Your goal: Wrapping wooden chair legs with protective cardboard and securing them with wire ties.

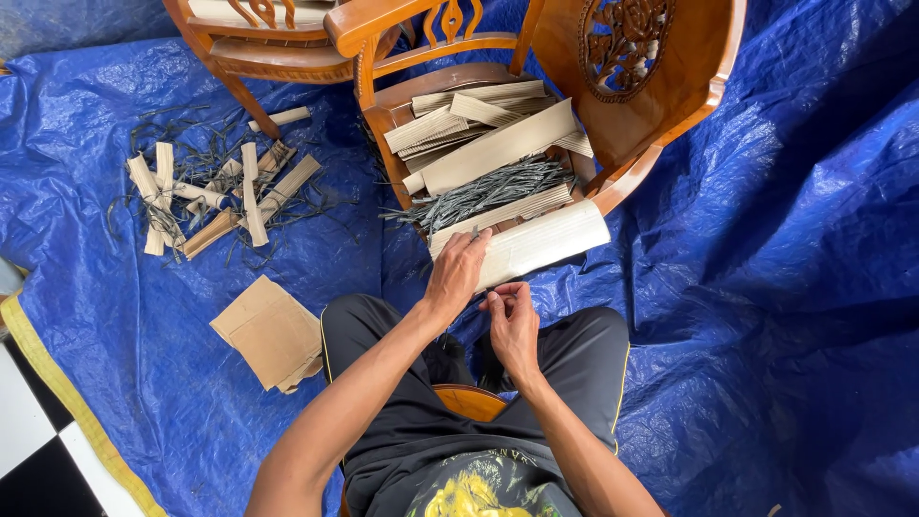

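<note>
A single camera sits on the person's head and looks almost straight down over the chest and lap. It is close to the body: the forearms run up from the bottom edge to the left hand (456, 271) and right hand (512, 325) near the middle. Ahead of the knees, towards the top edge, stands the carved brown wooden chair (670, 67), seen from above. The crinkled blue plastic tarpaulin (766, 287) fills both sides, and a black-and-white tiled floor (29, 450) shows at the lower left corner.

Left hand (458, 270) reaches grey strips (488, 191); right hand (512, 325) pinches one.
</note>
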